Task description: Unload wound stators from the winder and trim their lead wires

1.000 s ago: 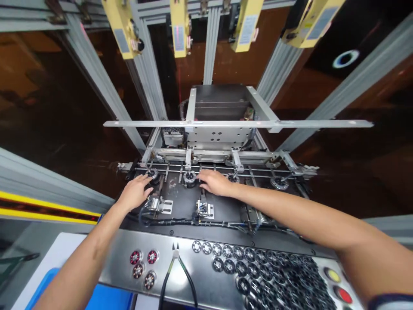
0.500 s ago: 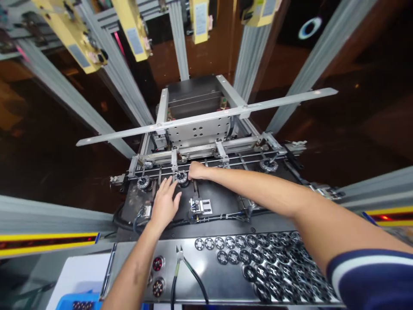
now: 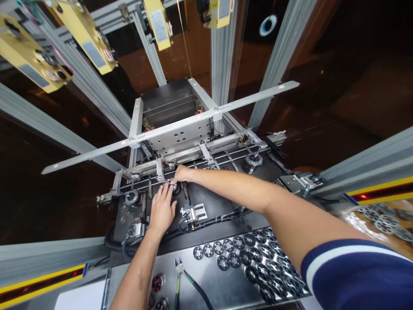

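Observation:
My left hand (image 3: pixel 162 211) lies over the black machine bed, its fingers stretched out and the thumb apart. Its fingertips reach the left edge of a round, wheel-like metal part (image 3: pixel 176 189) seated on the fixture. My right hand (image 3: pixel 181 173) is at the upper right of that same part, fingers curled in and thumb side down against it. What those fingers pinch, if anything, is hidden. Another round part (image 3: pixel 132 197) sits on the fixture to the left, and one more (image 3: pixel 254 160) stands at the right.
Diagonal cutters (image 3: pixel 179 266) lie opened on the metal tray (image 3: pixel 222 284) in front, beside rows of black spoked discs (image 3: pixel 245 257). A long metal bar (image 3: pixel 174 125) crosses above the fixture. Yellow light-curtain posts (image 3: pixel 380 189) flank the station; yellow units (image 3: pixel 158 26) hang overhead.
The camera view has turned, so the machine appears further left and tilted. My right hand has come down onto the round part, and my left fingertips now meet its edge.

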Demonstrator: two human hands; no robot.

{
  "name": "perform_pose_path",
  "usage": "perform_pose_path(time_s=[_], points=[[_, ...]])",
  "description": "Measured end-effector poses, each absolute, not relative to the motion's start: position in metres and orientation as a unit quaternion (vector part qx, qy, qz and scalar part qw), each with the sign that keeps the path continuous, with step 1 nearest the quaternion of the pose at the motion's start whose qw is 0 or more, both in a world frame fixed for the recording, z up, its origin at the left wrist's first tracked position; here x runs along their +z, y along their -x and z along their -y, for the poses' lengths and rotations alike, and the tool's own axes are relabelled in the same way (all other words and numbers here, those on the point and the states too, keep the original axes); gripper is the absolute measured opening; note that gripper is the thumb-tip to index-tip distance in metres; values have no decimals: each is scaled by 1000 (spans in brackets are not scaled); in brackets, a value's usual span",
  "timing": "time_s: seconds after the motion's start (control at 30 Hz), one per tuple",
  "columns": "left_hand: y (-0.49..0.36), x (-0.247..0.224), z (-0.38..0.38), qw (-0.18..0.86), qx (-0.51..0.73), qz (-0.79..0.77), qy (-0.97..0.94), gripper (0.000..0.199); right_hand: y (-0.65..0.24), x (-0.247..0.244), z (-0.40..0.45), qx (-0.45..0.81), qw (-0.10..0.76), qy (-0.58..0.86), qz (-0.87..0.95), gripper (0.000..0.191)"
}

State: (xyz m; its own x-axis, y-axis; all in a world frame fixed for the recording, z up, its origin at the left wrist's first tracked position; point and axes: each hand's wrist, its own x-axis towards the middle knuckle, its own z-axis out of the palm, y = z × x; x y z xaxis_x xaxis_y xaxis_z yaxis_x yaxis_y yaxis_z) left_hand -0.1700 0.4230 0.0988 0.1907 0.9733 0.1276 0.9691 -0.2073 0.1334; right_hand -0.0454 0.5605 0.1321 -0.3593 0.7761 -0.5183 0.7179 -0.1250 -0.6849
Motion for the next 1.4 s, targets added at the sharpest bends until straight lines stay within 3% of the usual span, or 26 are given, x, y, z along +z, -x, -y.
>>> perform_pose_path(time_s=[0.27,0.5,0.73,1.07,1.3,1.4], points=[[165,112,-422,21,56,-639,-767,61,33,162,-544,432,26,520,736,26],[170,140,-406,28,124,-641,-757,52,-91,202,-527,359,71,480,798,16],[78,167,-404,31,266,-600,-754,37,-136,161,-538,289,24,583,759,25],[13,110,-438,64,196,-627,-752,42,-131,142,-559,348,-53,571,742,27],[10,105,-451,64,147,-623,-766,50,-103,135,-588,373,-114,592,705,29],[9,106,-451,65,133,-624,-768,52,-97,134,-596,351,-95,618,697,31]])
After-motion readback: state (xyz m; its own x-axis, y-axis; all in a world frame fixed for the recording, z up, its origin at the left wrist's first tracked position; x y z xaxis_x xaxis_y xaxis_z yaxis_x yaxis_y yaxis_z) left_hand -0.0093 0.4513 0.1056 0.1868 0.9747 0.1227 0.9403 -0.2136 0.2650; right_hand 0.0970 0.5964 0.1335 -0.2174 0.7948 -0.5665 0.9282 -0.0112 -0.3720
